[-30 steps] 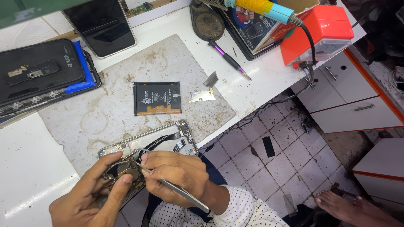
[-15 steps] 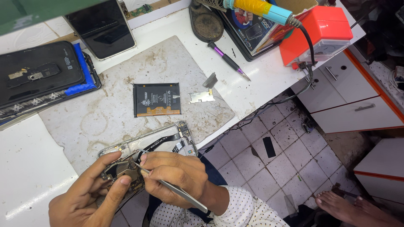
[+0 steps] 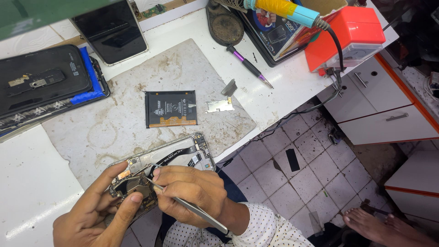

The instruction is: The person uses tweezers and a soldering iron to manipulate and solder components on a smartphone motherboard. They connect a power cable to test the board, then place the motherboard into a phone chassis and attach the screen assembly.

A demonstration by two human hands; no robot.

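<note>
At the near edge of the bench (image 3: pixel 41 183), an opened phone (image 3: pixel 160 167) is propped with its lower end hanging past the rim, so its exposed insides face upward. It is steadied by the left hand (image 3: pixel 98 210), whose thumb and fingers are curled around the phone's lower corner — pressed on the board there, apparently to keep it from shifting. A pair of metal tweezers (image 3: pixel 190 208) is pinched in the right hand (image 3: pixel 192 194), held like a pen, with the tips laid on the board near the left thumb; whether anything is caught between the tips cannot be told.

Farther up, on a stained grey mat (image 3: pixel 114 123), a flat black battery (image 3: pixel 170 109) is set apart from the phone, with a small metal shield plate (image 3: pixel 219 105) just beside it — both kept within reach. A purple-handled screwdriver (image 3: pixel 249 67) lies beyond the mat. At the left, other dark phones (image 3: pixel 45 80) are stacked well apart from the work.
</note>
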